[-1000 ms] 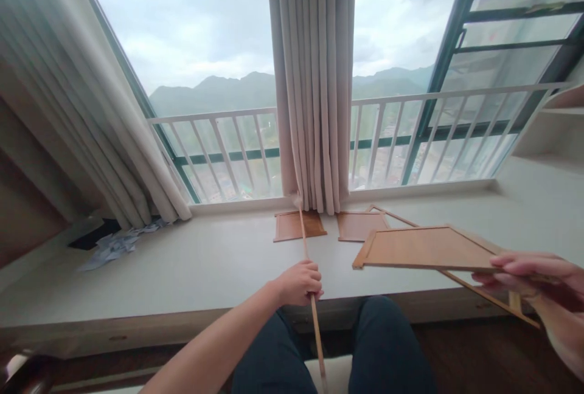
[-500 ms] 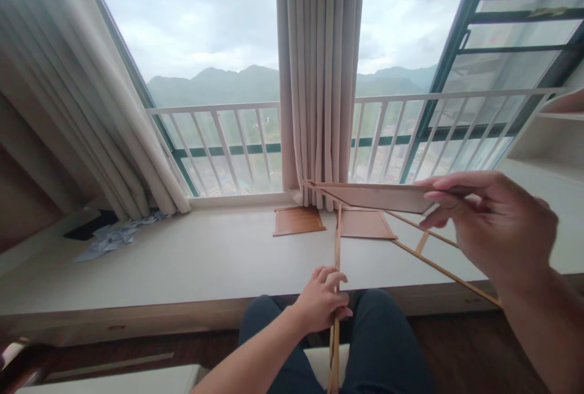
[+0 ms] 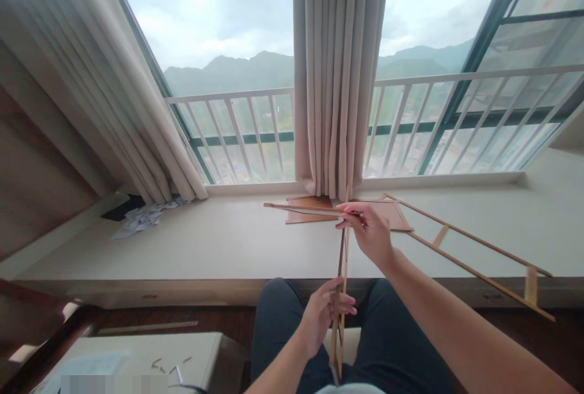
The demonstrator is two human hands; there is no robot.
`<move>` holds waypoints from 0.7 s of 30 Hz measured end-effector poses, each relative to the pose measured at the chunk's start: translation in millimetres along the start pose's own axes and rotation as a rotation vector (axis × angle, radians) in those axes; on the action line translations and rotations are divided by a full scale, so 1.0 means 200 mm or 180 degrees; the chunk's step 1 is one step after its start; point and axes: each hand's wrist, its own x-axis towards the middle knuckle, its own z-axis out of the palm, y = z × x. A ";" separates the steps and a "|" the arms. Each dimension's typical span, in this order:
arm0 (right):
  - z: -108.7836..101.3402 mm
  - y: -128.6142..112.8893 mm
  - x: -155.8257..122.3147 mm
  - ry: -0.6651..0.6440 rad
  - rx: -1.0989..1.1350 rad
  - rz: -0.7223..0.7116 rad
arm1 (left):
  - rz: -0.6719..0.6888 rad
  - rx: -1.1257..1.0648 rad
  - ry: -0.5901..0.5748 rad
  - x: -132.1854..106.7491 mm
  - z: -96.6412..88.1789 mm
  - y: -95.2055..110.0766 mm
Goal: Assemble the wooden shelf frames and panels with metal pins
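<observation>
Centrally, the left hand (image 3: 317, 316) is loosely wrapped around an upright slatted wooden frame (image 3: 334, 336) between the knees; the right hand (image 3: 371, 233) pinches a wooden panel (image 3: 301, 207), seen nearly edge-on, near the frame's top, contact unclear. Two flat panels (image 3: 399, 217) and a ladder-like frame (image 3: 440, 236), overhanging the front edge, lie on the window ledge (image 3: 228, 242).
</observation>
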 end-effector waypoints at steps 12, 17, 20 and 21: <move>0.03 0.10 -0.14 -0.1091 -0.0864 -0.1161 | -0.0251 0.1778 -0.0170 -0.05 0.22 -0.11; -0.04 0.09 -0.21 -0.1348 -0.1200 -0.1370 | -0.0267 0.2317 -0.0311 -0.03 0.22 -0.03; -0.11 0.10 -0.20 -0.1328 -0.1285 -0.1375 | -0.0332 0.2244 -0.0629 0.00 0.18 0.06; -0.13 0.10 -0.19 -0.1306 -0.1308 -0.1362 | -0.0361 0.2149 -0.0739 0.01 0.16 0.10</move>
